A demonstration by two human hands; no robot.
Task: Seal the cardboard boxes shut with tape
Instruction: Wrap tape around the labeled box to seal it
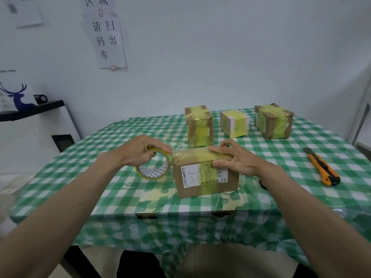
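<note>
A brown cardboard box [204, 179] with a white shipping label stands near the front of the table, a yellowish tape strip running along its top. My right hand [236, 159] lies over the box's top right end, fingers on top and thumb on the front face. My left hand [144, 150] grips a roll of yellowish tape [154, 168] held upright just left of the box, its tape reaching the box's top left edge. Three taped boxes stand behind: one at the middle [199, 127], a small white one [233, 123] and one at the right [274, 121].
An orange and black utility knife [323, 167] lies on the green checked tablecloth [281, 157] to the right. A dark object [263, 184] peeks out by my right wrist. A white cabinet with a dark shelf [32, 111] stands at the left, a wall behind.
</note>
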